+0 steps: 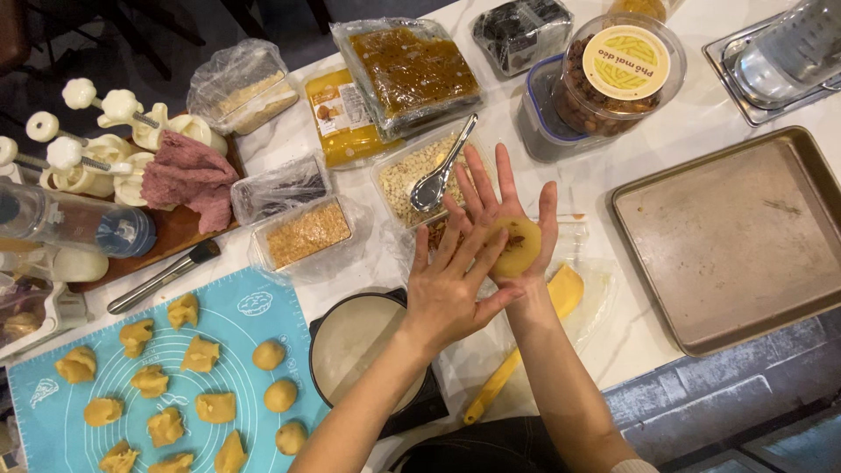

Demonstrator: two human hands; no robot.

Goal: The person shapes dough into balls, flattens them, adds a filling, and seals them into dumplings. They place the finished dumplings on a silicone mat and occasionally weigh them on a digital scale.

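Sixteen or so dough pieces (166, 377) sit on the blue silicone mat (53, 394) at far left, some rounded, some rough. Just right of it, a kitchen scale (355, 346) with a round white platter. Left hand (447, 293) spread, fingertips pressing the flattened dough disc (512, 248). Right hand (508, 215) open flat, palm up, carrying that disc with dark filling at its centre. Empty baking tray (736, 241) at right. Risk, judged: uneven pressing could thin the disc and tear it over the filling; a tilted palm could slide it off.
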